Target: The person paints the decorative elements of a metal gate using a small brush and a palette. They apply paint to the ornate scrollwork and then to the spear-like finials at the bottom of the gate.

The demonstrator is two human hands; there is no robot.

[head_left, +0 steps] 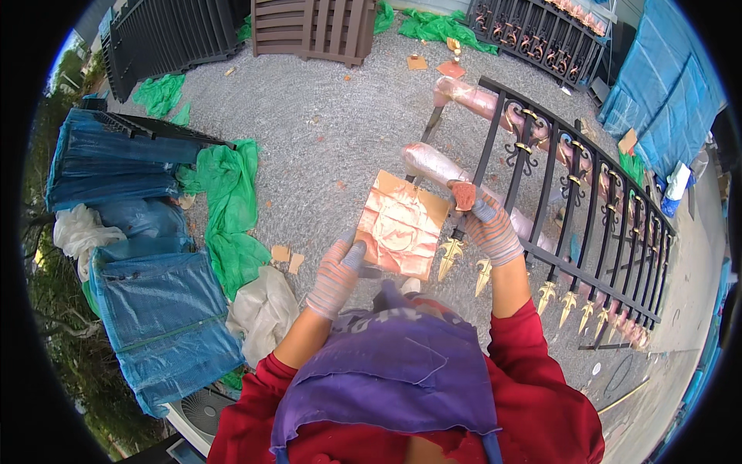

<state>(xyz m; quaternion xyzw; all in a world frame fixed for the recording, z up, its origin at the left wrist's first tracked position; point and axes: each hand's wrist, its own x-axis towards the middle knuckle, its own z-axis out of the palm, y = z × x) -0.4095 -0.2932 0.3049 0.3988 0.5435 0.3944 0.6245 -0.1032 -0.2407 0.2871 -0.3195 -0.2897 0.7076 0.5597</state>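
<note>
As the head view looks down, the left hand [336, 274] has its grip closed on the lower left edge of a square card [400, 228] smeared coppery pink, which sits in front of the purple apron [386, 371]. The right hand [493, 230] pinches a reddish block [464, 196] in its grip, near the card's upper right corner. Just beside that hand, a black metal railing [572, 271] with gold spear tips [450, 259] lies across plastic-wrapped supports [437, 162] above gravel [309, 139].
</note>
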